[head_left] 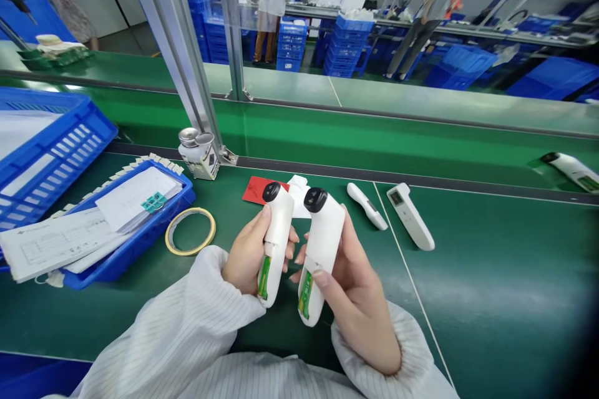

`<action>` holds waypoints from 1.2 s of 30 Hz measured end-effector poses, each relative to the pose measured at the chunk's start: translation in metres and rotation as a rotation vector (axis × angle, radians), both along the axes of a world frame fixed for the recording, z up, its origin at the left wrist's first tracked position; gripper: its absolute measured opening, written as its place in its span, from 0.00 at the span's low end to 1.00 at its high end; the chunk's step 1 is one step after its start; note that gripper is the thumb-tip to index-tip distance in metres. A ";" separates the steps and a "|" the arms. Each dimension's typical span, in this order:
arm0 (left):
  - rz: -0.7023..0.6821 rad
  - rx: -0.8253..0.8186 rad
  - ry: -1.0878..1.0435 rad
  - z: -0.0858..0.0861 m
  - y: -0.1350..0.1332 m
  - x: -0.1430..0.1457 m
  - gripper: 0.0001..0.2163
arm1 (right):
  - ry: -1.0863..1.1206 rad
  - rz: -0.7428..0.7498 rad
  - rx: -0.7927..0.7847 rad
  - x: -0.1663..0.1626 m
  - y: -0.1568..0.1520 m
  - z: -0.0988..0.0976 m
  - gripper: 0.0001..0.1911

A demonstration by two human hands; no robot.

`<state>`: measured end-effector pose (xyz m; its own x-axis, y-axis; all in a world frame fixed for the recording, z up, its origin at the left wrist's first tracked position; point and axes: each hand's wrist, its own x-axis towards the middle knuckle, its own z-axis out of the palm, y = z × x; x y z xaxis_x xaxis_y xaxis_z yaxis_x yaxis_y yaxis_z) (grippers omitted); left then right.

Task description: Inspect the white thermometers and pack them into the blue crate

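My left hand point(248, 255) is closed round a white handheld thermometer point(276, 230), its dark sensor end pointing up and a green circuit board showing in its open lower part. My right hand point(355, 290) grips a second white thermometer point(321, 243) of the same kind, also with its green board exposed. I hold the two side by side above the green table. Both of my sleeves are white with fine stripes.
Two more white thermometers point(367, 206) point(412, 215) lie on the table point(491, 274) beyond my hands, another point(571, 169) on the conveyor at right. A tape ring point(190, 230), a red card point(255, 190), a small bottle point(199, 153) and blue trays of papers point(135, 224) sit left. A person in white stands far back.
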<state>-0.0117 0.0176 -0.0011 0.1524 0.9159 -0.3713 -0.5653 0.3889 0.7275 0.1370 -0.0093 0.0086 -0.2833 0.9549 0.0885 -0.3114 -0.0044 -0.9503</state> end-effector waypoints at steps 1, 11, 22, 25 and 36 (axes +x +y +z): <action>-0.036 0.020 -0.013 0.001 -0.001 0.000 0.28 | 0.009 0.013 0.018 0.000 -0.001 -0.001 0.39; -0.291 0.100 -0.161 -0.002 -0.003 -0.005 0.31 | -0.039 -0.021 0.009 -0.002 0.001 -0.002 0.43; -0.194 0.004 -0.217 0.002 -0.001 0.000 0.22 | -0.104 -0.066 -0.127 -0.002 0.000 0.000 0.46; -0.107 -0.053 -0.282 0.003 0.001 0.001 0.18 | 0.024 -0.094 -0.230 -0.003 0.004 0.004 0.45; 0.393 -0.460 -0.580 0.025 0.018 0.012 0.07 | 0.553 -0.226 -0.828 -0.015 0.033 0.022 0.13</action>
<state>0.0003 0.0359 0.0243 0.1355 0.7185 -0.6822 -0.9574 0.2720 0.0964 0.1222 0.0235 0.0304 -0.2081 0.8020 -0.5599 -0.7807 -0.4811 -0.3989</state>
